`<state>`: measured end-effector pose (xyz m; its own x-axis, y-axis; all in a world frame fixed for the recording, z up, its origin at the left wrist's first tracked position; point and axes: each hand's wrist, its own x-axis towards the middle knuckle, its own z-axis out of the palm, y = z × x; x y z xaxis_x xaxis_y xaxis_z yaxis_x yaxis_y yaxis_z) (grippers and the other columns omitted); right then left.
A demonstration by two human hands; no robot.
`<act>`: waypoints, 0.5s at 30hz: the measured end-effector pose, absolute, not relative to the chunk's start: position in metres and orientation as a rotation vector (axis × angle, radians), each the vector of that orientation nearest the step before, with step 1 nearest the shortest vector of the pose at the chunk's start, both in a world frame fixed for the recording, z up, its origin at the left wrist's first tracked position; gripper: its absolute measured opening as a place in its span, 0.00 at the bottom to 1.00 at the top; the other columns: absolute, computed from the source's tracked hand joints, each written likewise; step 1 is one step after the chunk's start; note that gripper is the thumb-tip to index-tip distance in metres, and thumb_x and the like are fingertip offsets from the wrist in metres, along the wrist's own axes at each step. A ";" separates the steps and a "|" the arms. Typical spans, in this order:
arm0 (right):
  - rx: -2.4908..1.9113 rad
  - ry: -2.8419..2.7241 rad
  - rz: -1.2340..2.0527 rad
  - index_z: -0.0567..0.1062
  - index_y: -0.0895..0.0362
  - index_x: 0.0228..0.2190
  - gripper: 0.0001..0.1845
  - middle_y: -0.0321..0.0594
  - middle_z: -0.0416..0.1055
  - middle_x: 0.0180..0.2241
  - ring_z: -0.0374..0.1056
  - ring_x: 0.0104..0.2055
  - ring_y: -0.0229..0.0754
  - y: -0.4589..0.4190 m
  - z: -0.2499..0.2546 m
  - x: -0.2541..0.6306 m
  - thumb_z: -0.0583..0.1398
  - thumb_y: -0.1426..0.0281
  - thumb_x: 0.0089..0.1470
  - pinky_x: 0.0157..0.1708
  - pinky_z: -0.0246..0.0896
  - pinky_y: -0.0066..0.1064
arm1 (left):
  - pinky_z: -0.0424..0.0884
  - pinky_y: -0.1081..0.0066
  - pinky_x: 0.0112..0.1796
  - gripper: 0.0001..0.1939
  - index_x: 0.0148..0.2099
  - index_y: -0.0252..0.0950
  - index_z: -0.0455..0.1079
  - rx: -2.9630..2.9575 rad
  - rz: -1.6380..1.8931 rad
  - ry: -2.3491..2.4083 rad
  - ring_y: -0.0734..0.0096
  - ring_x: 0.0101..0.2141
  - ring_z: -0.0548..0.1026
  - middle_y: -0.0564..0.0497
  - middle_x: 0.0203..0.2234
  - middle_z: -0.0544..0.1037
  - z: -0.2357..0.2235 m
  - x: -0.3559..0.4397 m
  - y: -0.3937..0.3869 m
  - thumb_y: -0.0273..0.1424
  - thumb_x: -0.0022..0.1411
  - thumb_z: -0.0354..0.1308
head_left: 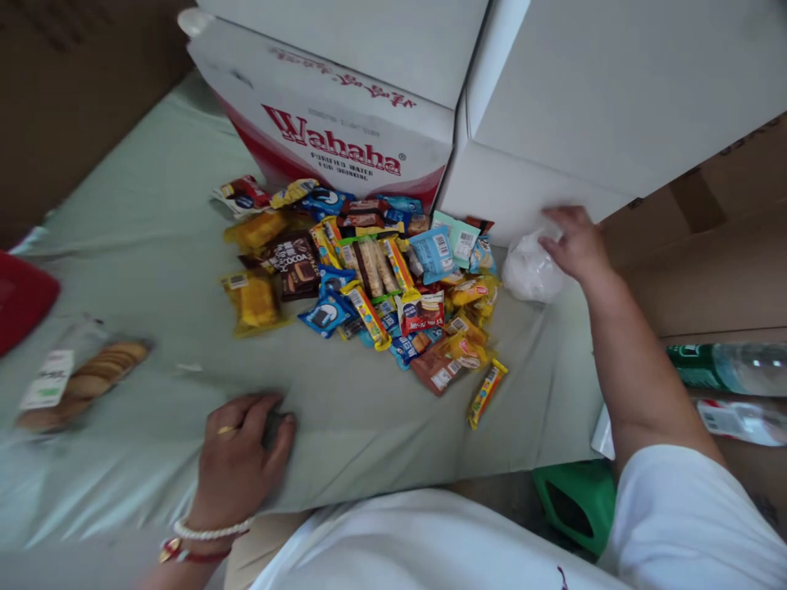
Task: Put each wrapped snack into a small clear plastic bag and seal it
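Note:
My left hand (243, 451) rests on the green cloth near the front edge, fingers loosely bent and thumb apart, with nothing seen in it. At the far right, my right hand (575, 242) is over a crumpled white plastic bag (532, 266); its thumb and fingers are spread, and the thumb seems to touch the bag. Between the hands lies a heap of wrapped snacks (375, 270). Among them are a brown cocoa packet (296, 266), a yellow packet (253, 303) and a light blue packet (434, 252). One small yellow bar (487, 393) lies apart, towards me.
A white-and-red Wahaha carton (344, 139) and a plain white box (522, 184) stand behind the heap. On the left are a bag of round biscuits (92, 381) and a red object (25, 299). Bottles (753, 369) and a green stool (581, 500) are at the right.

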<state>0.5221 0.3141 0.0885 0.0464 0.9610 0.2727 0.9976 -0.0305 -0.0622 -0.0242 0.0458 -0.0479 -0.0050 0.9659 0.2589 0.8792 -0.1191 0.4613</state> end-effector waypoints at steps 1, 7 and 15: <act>-2.122 -2.046 -0.193 0.81 0.61 0.41 0.11 0.49 0.74 0.43 0.68 0.40 0.41 0.313 0.093 0.512 0.61 0.69 0.60 0.43 0.57 0.37 | 0.73 0.49 0.48 0.12 0.44 0.42 0.72 2.097 0.775 1.976 0.50 0.42 0.75 0.44 0.37 0.76 -0.049 -0.025 0.046 0.41 0.63 0.56; -1.788 -1.381 0.085 0.74 0.56 0.34 0.11 0.37 0.67 0.30 0.62 0.30 0.38 0.248 0.099 0.416 0.62 0.61 0.58 0.32 0.60 0.31 | 0.73 0.56 0.46 0.13 0.41 0.40 0.74 1.821 0.902 1.978 0.54 0.41 0.76 0.45 0.37 0.78 -0.040 -0.023 0.042 0.43 0.63 0.56; -1.313 -0.694 1.754 0.71 0.53 0.28 0.23 0.25 0.58 0.19 0.42 0.15 0.26 0.079 0.035 0.234 0.74 0.53 0.43 0.13 0.39 0.21 | 0.68 0.72 0.20 0.29 0.49 0.38 0.73 0.587 1.020 1.141 0.66 0.31 0.78 0.46 0.39 0.80 0.006 0.040 0.036 0.58 0.61 0.57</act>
<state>0.2339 0.0786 0.0353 -0.1211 0.8572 -0.5006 -0.2828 -0.5132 -0.8103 0.0404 0.0359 0.0062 0.0687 0.8872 -0.4562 -0.3549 0.4491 0.8200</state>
